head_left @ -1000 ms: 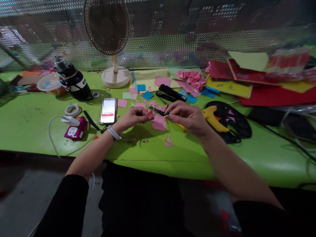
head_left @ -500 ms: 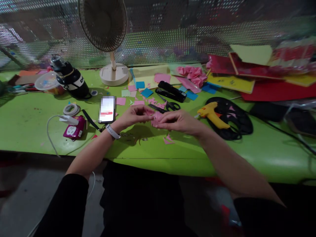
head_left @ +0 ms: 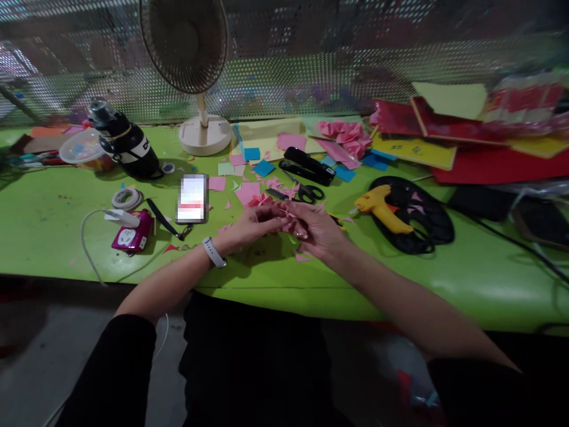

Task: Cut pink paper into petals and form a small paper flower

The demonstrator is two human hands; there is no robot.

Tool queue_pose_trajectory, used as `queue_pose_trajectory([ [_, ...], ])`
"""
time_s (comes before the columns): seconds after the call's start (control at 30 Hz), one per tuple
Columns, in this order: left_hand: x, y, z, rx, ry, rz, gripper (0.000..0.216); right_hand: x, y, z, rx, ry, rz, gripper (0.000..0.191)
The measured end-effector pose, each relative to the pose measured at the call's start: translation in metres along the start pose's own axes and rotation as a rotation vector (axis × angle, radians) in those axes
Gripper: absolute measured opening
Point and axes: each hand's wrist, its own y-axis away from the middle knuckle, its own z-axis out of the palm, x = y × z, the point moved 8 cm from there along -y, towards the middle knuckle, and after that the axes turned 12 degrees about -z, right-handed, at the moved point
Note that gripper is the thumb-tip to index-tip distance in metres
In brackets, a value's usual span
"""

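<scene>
My left hand [head_left: 251, 225] and my right hand [head_left: 313, 228] meet over the green table [head_left: 53, 219], fingertips pinched together on a small pink paper piece [head_left: 287, 219]. The piece is mostly hidden between the fingers. A white band sits on my left wrist. Pink paper scraps [head_left: 249, 193] lie just beyond the hands, and one more pink scrap [head_left: 301, 257] lies under my right wrist. Black scissors [head_left: 304, 190] rest a little behind my right hand.
A phone [head_left: 192, 197], tape roll [head_left: 127, 197], magenta charger [head_left: 130, 236] and black bottle [head_left: 124, 148] lie left. A fan [head_left: 195, 65] stands at the back. A black stapler [head_left: 309, 165], yellow glue gun [head_left: 382, 209] and stacked coloured card [head_left: 453, 142] fill the right.
My hands have drawn closer together and slightly toward me, and both now pinch the pink piece. A second ago my right hand held a dark tool; it no longer does.
</scene>
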Motion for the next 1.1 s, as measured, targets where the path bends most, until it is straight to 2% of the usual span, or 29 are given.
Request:
queue_pose_trajectory([
  [0.17, -0.005, -0.003, -0.005, 0.051, 0.006, 0.014, 0.016, -0.002, 0.000, 0.000, 0.015, -0.004, -0.022, 0.034],
  [0.47, 0.005, 0.003, -0.014, 0.118, 0.029, -0.005, 0.016, -0.009, -0.007, -0.017, 0.124, 0.106, -0.072, 0.036],
  [0.6, 0.002, 0.002, -0.017, 0.138, 0.068, -0.024, 0.014, -0.014, -0.007, -0.017, 0.154, 0.105, -0.092, 0.038],
  [0.73, -0.002, 0.002, -0.017, 0.161, 0.089, -0.052, 0.021, -0.014, -0.006, -0.015, 0.159, 0.092, -0.076, 0.040],
  [0.9, -0.004, 0.001, -0.015, 0.154, 0.066, -0.050, 0.016, -0.012, -0.005, -0.011, 0.148, 0.094, -0.083, 0.042],
  [1.0, -0.002, 0.001, -0.023, 0.204, 0.082, -0.041, 0.013, -0.019, -0.006, -0.012, 0.130, 0.169, -0.161, 0.039],
  [1.1, 0.004, 0.002, -0.036, 0.282, 0.114, 0.001, 0.012, -0.038, -0.005, -0.014, 0.098, 0.343, -0.334, 0.035],
])
